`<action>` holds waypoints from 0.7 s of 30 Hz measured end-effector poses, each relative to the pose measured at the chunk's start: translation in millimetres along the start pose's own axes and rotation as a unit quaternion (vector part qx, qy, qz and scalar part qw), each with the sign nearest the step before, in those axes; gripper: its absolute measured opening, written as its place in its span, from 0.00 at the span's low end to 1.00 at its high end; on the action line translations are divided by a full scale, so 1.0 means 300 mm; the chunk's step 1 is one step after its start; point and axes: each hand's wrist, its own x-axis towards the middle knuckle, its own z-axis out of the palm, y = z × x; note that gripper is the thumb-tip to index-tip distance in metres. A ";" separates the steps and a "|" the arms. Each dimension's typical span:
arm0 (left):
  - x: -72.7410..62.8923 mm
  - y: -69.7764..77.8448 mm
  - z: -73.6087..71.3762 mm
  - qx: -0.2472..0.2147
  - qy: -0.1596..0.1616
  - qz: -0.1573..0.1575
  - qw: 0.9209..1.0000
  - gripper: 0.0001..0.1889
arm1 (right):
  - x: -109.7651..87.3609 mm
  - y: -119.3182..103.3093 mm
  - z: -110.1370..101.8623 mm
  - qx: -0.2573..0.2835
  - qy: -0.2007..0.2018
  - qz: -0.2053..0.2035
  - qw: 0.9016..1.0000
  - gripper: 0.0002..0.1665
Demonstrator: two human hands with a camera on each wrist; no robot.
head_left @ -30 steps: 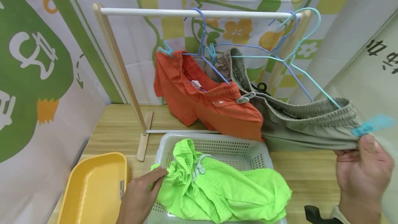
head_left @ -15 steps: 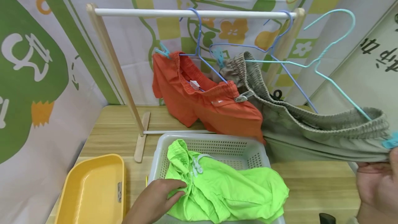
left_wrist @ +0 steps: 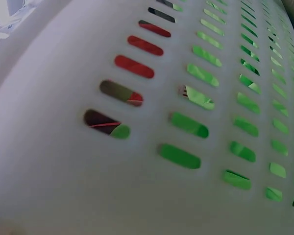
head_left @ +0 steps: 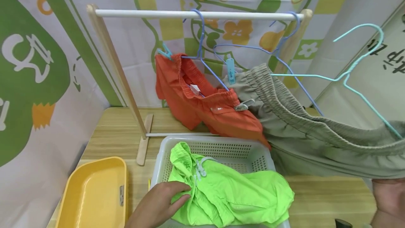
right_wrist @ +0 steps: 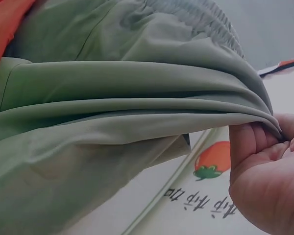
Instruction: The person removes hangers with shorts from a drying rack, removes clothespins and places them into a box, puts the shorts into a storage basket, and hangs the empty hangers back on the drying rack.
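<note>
In the head view, my right hand (head_left: pixel 390 198) is partly cut off at the right edge. It grips the grey-green shorts (head_left: pixel 303 140) by the fabric below the waistband; the right wrist view shows the folds gathered in the fingers. A mint-green hanger (head_left: pixel 357 76) sits in their waistband, its hook off the rail. A blue clothespin (head_left: pixel 231 71) is at the waistband's left end. My left hand (head_left: pixel 159 200) rests at the waistband of neon green shorts (head_left: pixel 234 189), fingers loosely bent and a gap showing between thumb and fingers. The shorts lie in the white basket (head_left: pixel 218 140).
Orange shorts (head_left: pixel 205 103) hang from a blue hanger (head_left: pixel 201 38) on the white rail (head_left: pixel 142 14) of a wooden rack. A second blue hanger (head_left: pixel 284 41) hangs at the right end. A yellow tray (head_left: pixel 91 189) with a grey clothespin (head_left: pixel 121 195) stands at left.
My right hand has moved right and down with the grey-green shorts and hanger, the hook coming away from the rail's end. My left hand has shifted right, bringing the neon shorts' edge into the basket.
</note>
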 end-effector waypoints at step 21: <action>0.006 -0.007 -0.001 0.005 0.019 -0.004 1.000 0.08 | 0.074 0.005 -0.002 -0.130 0.144 -0.069 0.979 0.28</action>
